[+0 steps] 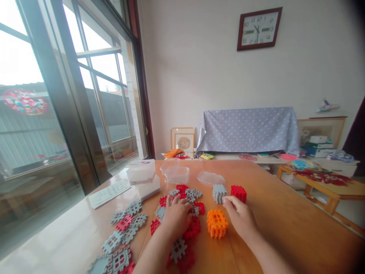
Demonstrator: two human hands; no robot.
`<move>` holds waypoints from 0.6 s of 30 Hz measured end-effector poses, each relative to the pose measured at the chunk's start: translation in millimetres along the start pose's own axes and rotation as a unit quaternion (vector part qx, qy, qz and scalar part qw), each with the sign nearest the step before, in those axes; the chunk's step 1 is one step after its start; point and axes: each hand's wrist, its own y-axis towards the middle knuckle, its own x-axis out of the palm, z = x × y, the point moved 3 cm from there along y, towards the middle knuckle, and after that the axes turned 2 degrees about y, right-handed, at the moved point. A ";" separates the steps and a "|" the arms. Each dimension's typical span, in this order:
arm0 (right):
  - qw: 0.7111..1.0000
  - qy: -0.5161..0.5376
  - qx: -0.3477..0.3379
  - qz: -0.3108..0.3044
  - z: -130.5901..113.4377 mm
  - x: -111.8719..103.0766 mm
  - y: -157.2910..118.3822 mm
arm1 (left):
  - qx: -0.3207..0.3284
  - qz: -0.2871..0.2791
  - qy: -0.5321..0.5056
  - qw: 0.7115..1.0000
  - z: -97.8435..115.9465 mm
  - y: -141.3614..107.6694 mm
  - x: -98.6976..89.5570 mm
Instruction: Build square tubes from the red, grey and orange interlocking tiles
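My left hand (177, 215) rests over a loose pile of red and grey notched plastic pieces (178, 247), its fingers spread on the pieces. My right hand (239, 213) is beside a grey stack of pieces (219, 193), its fingers pressed together near the stack's right side; whether they hold anything is too small to tell. A red stack (238, 193) stands just behind the right hand. Nearer me, between the hands, stands an orange stack (217, 223) with window-shaped openings. More grey and red pieces (111, 242) lie in a band at the left.
Behind the pile are a clear plastic container (177, 175) and a clear lid (211, 178). White boxes (141, 172) and a written sheet (109, 193) lie at the left of the wooden table (273, 220). A cloth-covered object (248, 131) stands by the wall.
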 end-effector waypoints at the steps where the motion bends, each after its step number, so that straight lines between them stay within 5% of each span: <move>1: 1.000 -0.005 -0.006 0.000 -1.9 1.0 -0.4 | -0.014 -0.002 0.016 1.000 -5.8 -0.9 -3.5; 7: 1.000 -0.018 -0.018 0.018 -10.9 0.8 -0.3 | -0.102 0.030 0.076 0.991 -17.9 -4.5 -22.6; 13: 1.000 -0.018 -0.017 0.011 -10.5 -2.2 -2.4 | 0.017 -0.009 -0.005 1.000 18.0 -0.2 -1.9; 18: 0.999 -0.032 -0.007 0.016 -10.8 -4.1 -4.2 | -0.007 -0.029 0.025 0.999 10.5 -0.3 10.2</move>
